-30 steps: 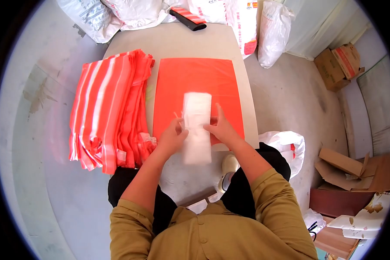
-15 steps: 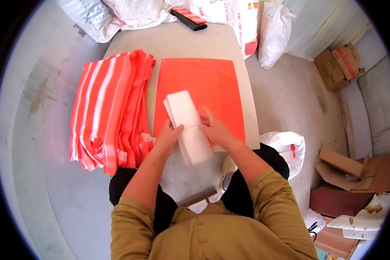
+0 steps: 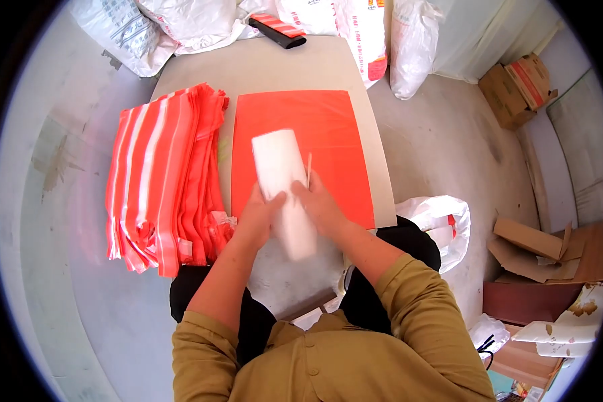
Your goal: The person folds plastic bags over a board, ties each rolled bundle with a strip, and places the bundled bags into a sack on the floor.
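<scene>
A long white folded bundle (image 3: 275, 161), slightly blurred, is between my two hands above the table. My left hand (image 3: 256, 214) grips its left edge, thumb on top. On the right edge, my right hand (image 3: 318, 204) holds it too, its thumb pressed on the upper face. Something thin and pale (image 3: 309, 169) sticks up by the right fingers; I cannot tell what it is. Under the bundle lies a flat red sheet (image 3: 342, 147). Left of the sheet is a thick stack of red-and-white striped plastic bags (image 3: 157, 174).
White printed sacks (image 3: 187, 23) line the far edge of the beige table (image 3: 315, 60), beside a black object with a striped top (image 3: 278, 33). An open white bag (image 3: 455, 231) stands by my right knee. Cardboard boxes (image 3: 512, 90) sit on the floor to the right.
The white bundle has turned more upright and narrowed. My right hand has closed in on its edge, thumb now on top. The whole view has shifted slightly.
</scene>
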`<state>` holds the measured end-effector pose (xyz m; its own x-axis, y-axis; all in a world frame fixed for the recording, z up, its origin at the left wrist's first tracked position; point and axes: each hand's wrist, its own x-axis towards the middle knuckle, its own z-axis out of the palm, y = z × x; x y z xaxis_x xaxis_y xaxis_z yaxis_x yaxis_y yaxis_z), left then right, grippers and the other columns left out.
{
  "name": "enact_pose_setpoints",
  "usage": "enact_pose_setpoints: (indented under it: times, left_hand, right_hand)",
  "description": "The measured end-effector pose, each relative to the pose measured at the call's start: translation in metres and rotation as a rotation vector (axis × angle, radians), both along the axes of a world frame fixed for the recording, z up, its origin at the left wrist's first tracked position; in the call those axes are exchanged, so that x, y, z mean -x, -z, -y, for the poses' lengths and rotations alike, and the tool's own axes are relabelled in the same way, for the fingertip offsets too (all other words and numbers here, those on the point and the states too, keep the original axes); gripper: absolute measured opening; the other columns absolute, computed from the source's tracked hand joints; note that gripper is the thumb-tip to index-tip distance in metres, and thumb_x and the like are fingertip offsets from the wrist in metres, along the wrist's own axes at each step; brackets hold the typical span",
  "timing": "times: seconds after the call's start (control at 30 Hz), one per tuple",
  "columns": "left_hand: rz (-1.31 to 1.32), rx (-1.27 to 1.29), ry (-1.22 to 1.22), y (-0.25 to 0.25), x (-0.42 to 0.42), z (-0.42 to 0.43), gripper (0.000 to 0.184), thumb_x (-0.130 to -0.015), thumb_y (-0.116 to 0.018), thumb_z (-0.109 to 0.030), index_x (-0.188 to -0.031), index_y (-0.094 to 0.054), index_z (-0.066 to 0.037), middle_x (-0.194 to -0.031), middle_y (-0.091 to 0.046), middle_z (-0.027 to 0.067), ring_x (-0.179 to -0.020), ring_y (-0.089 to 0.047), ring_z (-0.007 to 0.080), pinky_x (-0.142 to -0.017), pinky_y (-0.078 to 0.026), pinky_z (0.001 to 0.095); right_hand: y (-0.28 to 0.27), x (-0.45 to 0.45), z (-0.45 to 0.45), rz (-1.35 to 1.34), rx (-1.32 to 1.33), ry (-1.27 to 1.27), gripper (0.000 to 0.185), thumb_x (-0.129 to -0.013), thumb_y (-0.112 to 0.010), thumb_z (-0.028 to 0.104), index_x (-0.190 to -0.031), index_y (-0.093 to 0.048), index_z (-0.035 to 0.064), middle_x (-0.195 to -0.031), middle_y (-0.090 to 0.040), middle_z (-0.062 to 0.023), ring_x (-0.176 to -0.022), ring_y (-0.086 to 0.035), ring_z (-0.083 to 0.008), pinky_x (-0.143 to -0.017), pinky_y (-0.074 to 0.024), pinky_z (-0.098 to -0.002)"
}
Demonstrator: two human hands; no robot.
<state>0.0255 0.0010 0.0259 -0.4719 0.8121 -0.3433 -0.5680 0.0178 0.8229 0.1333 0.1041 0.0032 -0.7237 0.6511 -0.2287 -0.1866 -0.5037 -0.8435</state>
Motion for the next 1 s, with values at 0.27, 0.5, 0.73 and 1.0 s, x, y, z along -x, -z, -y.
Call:
enact_pose_setpoints:
  times: [0.27, 0.5, 0.73, 1.0]
  left_hand:
    - [-0.095, -0.098, 0.201, -0.006, 0.003, 0.011, 0.060, -0.092, -0.060, 0.004, -0.147, -0.035, -0.001, -0.138, -0.052, 0.0122, -0.123, -0.055, 0.0218, -0.104, -0.047, 0.0359]
    - [-0.150, -0.022, 0.261, 0.003, 0.001, 0.016, 0.058, -0.094, -0.060, -0.001, -0.147, -0.036, 0.000, -0.135, -0.056, 0.0112, -0.121, -0.056, 0.0205, -0.103, -0.047, 0.0349]
    - [-0.148, -0.037, -0.037, -0.017, 0.006, 0.018, 0.054, -0.098, -0.059, -0.005, -0.147, -0.037, -0.001, -0.136, -0.056, 0.0130, -0.119, -0.058, 0.0220, -0.101, -0.049, 0.0359]
    - [-0.499, 0.008, 0.111, 0.026, 0.041, 0.032, 0.051, -0.106, -0.044, -0.043, -0.140, -0.050, -0.005, -0.126, -0.061, 0.0068, -0.106, -0.062, 0.0151, -0.086, -0.051, 0.0321]
  right_hand:
    - [-0.023, -0.001, -0.029, -0.047, 0.148, -0.080, 0.039, -0.095, -0.067, 0.013, -0.128, -0.054, -0.0030, -0.113, -0.067, -0.0149, -0.097, -0.068, -0.0232, -0.082, -0.0584, -0.0370]
    - [-0.040, -0.002, -0.031, -0.014, 0.099, 0.013, 0.040, -0.096, -0.066, 0.013, -0.130, -0.053, -0.0030, -0.116, -0.066, -0.0142, -0.101, -0.066, -0.0225, -0.086, -0.0574, -0.0363]
    - [-0.031, -0.008, 0.003, -0.009, -0.062, -0.265, 0.053, -0.096, -0.065, 0.016, -0.141, -0.042, -0.0004, -0.124, -0.060, -0.0126, -0.111, -0.062, -0.0209, -0.094, -0.0543, -0.0373]
    - [-0.076, -0.037, -0.017, -0.165, -0.178, 0.058, 0.035, -0.097, -0.063, 0.012, -0.130, -0.055, 0.0018, -0.113, -0.067, -0.0075, -0.098, -0.065, -0.0145, -0.086, -0.0544, -0.0323]
